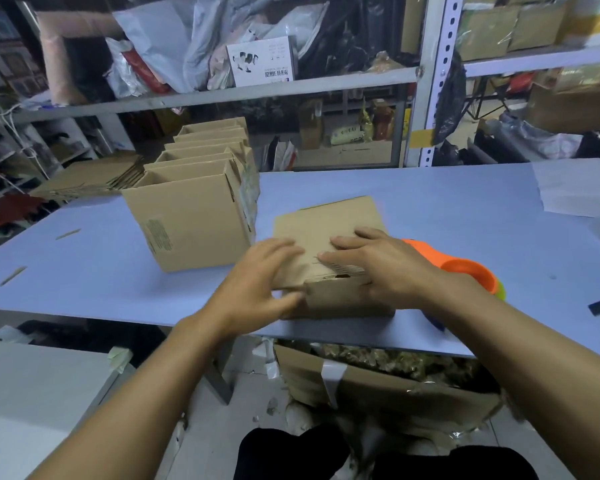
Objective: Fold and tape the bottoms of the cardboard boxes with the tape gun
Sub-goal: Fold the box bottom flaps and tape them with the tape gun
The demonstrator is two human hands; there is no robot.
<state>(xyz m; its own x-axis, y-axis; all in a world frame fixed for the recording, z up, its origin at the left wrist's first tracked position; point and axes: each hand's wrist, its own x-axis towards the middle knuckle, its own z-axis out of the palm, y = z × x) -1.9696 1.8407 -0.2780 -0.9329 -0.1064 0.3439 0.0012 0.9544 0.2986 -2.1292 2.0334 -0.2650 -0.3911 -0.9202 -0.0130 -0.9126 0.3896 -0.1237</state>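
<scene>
A small cardboard box lies bottom-up near the front edge of the blue table, its flaps partly folded. My left hand presses on the box's left side with straight fingers on top and the thumb against its near face. On the folded flaps rests my right hand, fingers flat and spread. The orange tape gun lies on the table just right of the box, partly hidden behind my right wrist.
A row of several upright open boxes stands to the left of the box. Flat unfolded cartons are stacked at the far left. A white sheet lies at the right. A large open carton sits under the table. Shelves stand behind.
</scene>
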